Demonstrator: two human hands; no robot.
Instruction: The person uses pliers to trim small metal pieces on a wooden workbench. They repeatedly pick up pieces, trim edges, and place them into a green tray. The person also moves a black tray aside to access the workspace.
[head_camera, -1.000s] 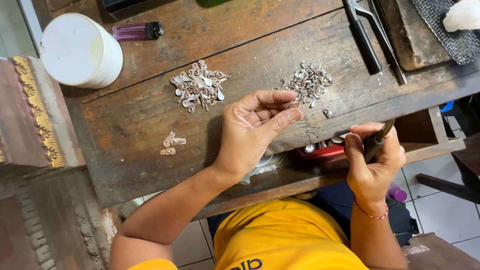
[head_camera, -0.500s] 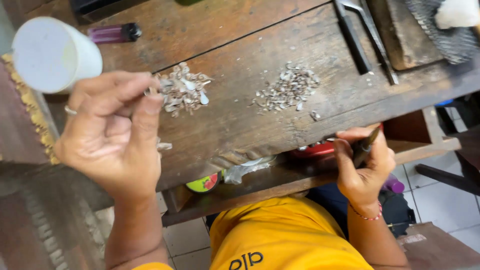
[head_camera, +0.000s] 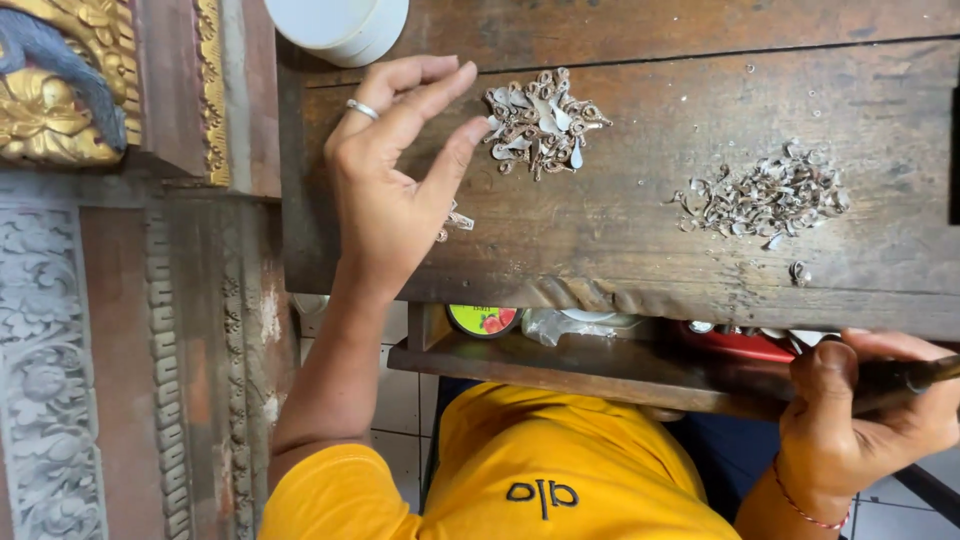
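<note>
Half a second before, the left hand (head_camera: 395, 180) had hung raised near the camera with its fingertips bunched; now it had dropped back toward the bench, thumb tip touching the near edge of the left heap of small silvery metal pieces (head_camera: 540, 120). Its fingers were loosely spread, a ring on 1 of them, and nothing was pinched between them, so the hand appeared to be reaching for a piece rather than carrying one. Just under the palm lay a small cluster of 2 or 3 loose pieces (head_camera: 457, 222), partly hidden by the thumb. Well apart to the right sat the second heap of finer silvery bits (head_camera: 768, 195), with 1 stray piece (head_camera: 797, 270) just below it. The right hand (head_camera: 860, 410) had hardly moved: it was closed around a dark slim tool (head_camera: 915, 375) at the bench's front edge, by the open drawer. That drawer (head_camera: 560, 365) held a round tin with a green and red lid (head_camera: 484, 320), crumpled clear plastic (head_camera: 560, 325) and something red (head_camera: 735, 342). At the top edge stood a white round container (head_camera: 335, 25); whether anything lay inside it could not be told. Both heaps rested directly on the worn wooden bench (head_camera: 640, 250), in no container.
</note>
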